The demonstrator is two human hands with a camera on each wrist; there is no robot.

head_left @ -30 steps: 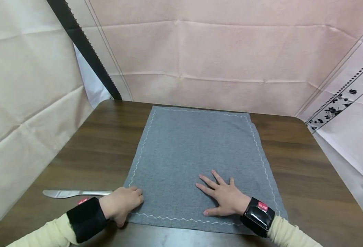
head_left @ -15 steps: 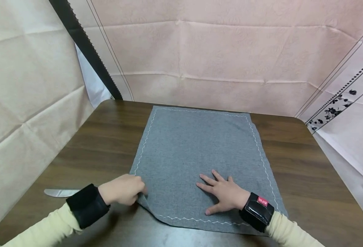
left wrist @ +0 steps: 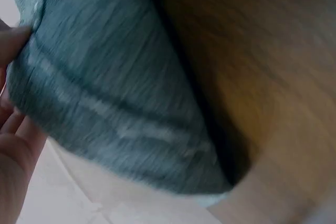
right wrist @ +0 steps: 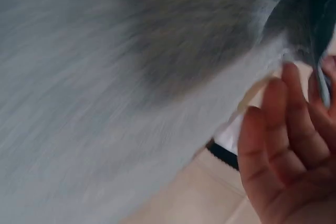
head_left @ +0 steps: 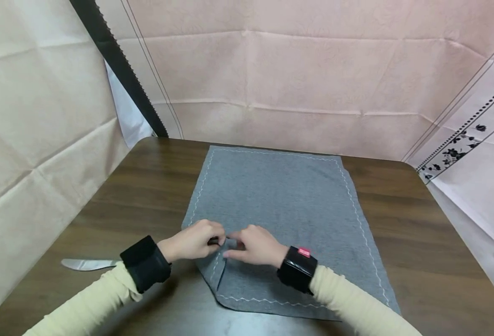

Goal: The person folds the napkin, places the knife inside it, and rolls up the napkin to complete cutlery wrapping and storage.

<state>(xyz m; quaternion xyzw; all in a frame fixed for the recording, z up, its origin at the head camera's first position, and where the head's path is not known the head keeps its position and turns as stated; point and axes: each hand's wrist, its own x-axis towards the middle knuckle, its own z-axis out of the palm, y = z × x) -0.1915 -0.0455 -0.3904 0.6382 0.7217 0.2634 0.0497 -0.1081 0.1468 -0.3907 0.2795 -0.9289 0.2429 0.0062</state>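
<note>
Grey-blue woven cloth (head_left: 284, 196), four-sided, with wavy white stitching (head_left: 253, 299) inside its border, is laid on a wood-grain tabletop (head_left: 431, 233), its near-left corner folded up and pinched by the left hand (head_left: 195, 240); the right hand (head_left: 260, 246) is held just beside, fingers parted, its contact with the cloth uncertain. Wood is exposed along both sides, while the far edge is set close to the tabletop's rim. At left, a round-tipped metal knife (head_left: 86, 264) is partly covered by the left sleeve (head_left: 87, 301); creased pale drapes (head_left: 293, 70) are hung behind.
</note>
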